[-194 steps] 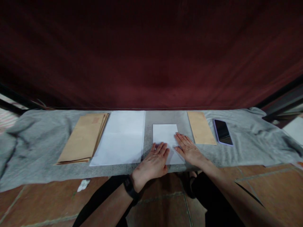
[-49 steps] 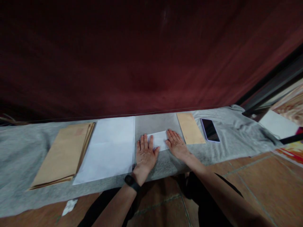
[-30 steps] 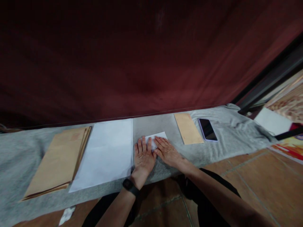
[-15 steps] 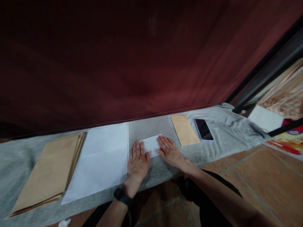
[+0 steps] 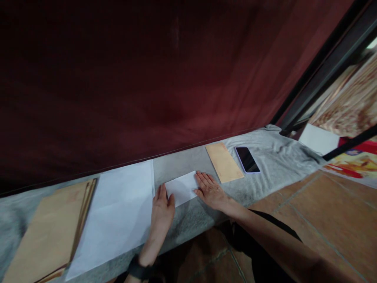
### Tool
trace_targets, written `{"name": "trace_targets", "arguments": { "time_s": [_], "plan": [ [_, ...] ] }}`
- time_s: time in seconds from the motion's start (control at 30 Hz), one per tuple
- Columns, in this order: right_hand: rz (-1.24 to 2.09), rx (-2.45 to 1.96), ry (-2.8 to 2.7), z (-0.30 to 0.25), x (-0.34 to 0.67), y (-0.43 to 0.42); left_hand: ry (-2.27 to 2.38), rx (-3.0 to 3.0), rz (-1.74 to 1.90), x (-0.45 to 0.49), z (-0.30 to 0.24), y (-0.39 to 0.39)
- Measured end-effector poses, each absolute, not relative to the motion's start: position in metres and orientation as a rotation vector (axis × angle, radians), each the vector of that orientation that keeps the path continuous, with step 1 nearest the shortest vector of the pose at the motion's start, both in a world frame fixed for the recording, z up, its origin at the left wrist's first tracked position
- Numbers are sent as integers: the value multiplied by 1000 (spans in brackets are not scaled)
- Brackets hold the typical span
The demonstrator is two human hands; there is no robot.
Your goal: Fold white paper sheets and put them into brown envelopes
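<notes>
A small folded sheet of white paper (image 5: 182, 189) lies on the grey cloth (image 5: 188, 155) between my hands. My right hand (image 5: 210, 192) rests flat across its right end, fingers stretched out. At its left end is my left hand (image 5: 163, 210), tipped partly onto its side, with the thumb apart from the fingers by the paper's edge. Just left of that hand lies a stack of large white sheets (image 5: 118, 212). A small tan envelope (image 5: 224, 163) lies beyond my right hand, a little to the right.
A pile of large brown envelopes (image 5: 50, 232) sits at the far left. Right of the small envelope lies a phone (image 5: 247, 160) in a pale purple case. A dark red hanging (image 5: 165, 78) rises behind the cloth. A black metal frame (image 5: 321, 70) stands at the right, above a tiled floor (image 5: 330, 208).
My left hand has slid left off the paper's face to its left end and turned onto its side. My right hand stays on the right end. The view has shifted slightly.
</notes>
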State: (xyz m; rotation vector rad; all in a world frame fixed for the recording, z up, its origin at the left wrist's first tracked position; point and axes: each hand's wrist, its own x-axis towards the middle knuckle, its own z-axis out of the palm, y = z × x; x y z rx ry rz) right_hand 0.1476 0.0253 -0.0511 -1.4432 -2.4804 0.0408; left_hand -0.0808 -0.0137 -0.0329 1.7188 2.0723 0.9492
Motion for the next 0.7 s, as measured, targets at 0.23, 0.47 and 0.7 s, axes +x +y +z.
{"name": "trace_targets", "arguments": {
  "time_s": [0.23,0.47,0.7],
  "plan": [
    [64,-1436,-2448,-53,146,26,1731,860,1285,-85,-17,-6],
    [241,-1197,-2505,-25,136,22,1471,656,1414,-76,1,-5],
    [664,-976,-2224,-3,124,19,1117,509,1459,-60,24,-4]
  ]
}}
